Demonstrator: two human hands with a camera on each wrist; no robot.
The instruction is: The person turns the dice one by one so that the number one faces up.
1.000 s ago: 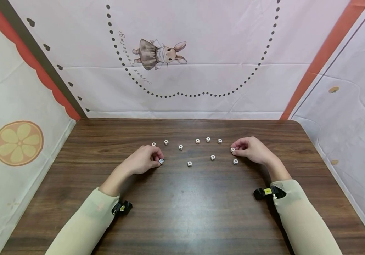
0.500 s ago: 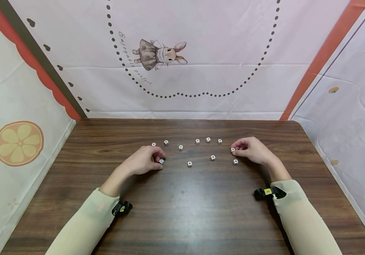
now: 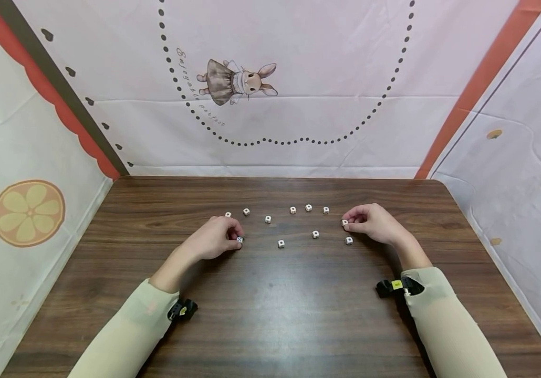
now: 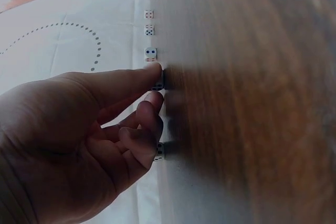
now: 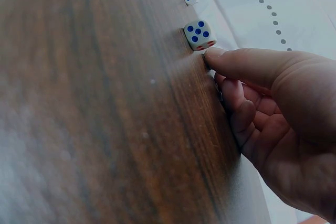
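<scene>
My left hand (image 3: 214, 237) pinches a small white die (image 3: 239, 240) between thumb and fingers on the brown table. In the left wrist view that die (image 4: 158, 85) is partly hidden behind the thumb tip. Another die (image 3: 228, 214) stands just beyond the left knuckles. To the right, my right hand (image 3: 374, 222) holds a die (image 3: 344, 222) at its fingertips, thumb on the near side. Closer to me than that hand sits a loose die (image 3: 349, 241). It shows five blue dots in the right wrist view, where the held die is mostly hidden by the thumb (image 5: 247, 65).
Between the hands lie several more dice, among them a near one (image 3: 281, 244), one right of centre (image 3: 315, 234) and a far one (image 3: 309, 208). The wooden table (image 3: 270, 315) ends at a printed cloth (image 3: 327, 79) behind.
My left fingers and thumb parted slightly around the die half a second ago and have closed on it again. The right hand and the loose dice have stayed in place.
</scene>
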